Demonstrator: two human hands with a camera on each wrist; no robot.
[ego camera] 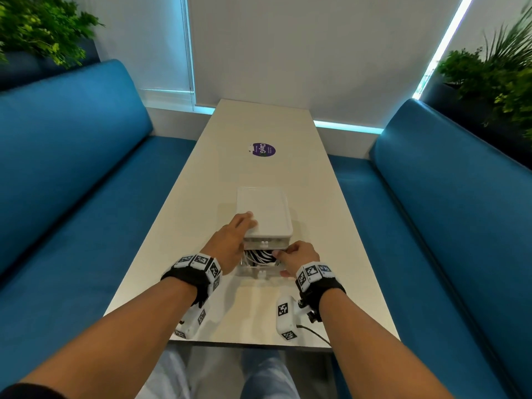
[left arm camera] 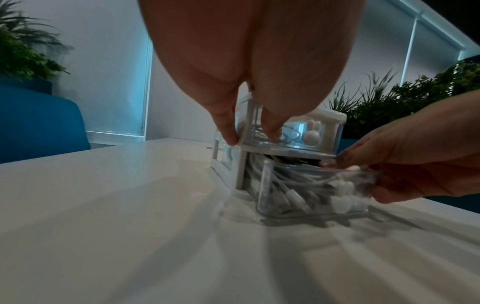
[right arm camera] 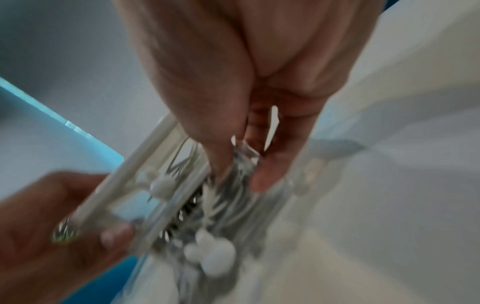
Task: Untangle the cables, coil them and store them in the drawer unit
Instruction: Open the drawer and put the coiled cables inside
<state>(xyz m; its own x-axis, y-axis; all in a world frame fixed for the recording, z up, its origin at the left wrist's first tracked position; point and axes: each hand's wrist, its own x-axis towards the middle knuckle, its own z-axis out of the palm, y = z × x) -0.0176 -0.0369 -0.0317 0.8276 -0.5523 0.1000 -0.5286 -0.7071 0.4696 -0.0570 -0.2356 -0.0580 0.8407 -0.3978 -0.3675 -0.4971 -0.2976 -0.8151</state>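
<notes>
A small white drawer unit (ego camera: 263, 208) stands on the table. Its clear lower drawer (left arm camera: 311, 189) is pulled partway out and holds coiled white and dark cables (ego camera: 260, 256). The upper drawer (left arm camera: 285, 133), with a rabbit-shaped knob (left arm camera: 311, 133), is closed and a thin cable shows through it. My left hand (ego camera: 233, 234) holds the unit's front left corner, fingers on the lid and other fingertips (left arm camera: 231, 139) on the corner post. My right hand (ego camera: 296, 254) pinches the lower drawer's right front corner (right arm camera: 246, 156) between thumb and fingers. The right wrist view is blurred.
The unit sits mid-width on a long white table (ego camera: 259, 125) with a purple sticker (ego camera: 261, 149) farther back. Blue benches (ego camera: 72, 168) (ego camera: 446, 211) flank it, with plants behind them. The table's near edge (ego camera: 259, 342) lies just behind my wrists.
</notes>
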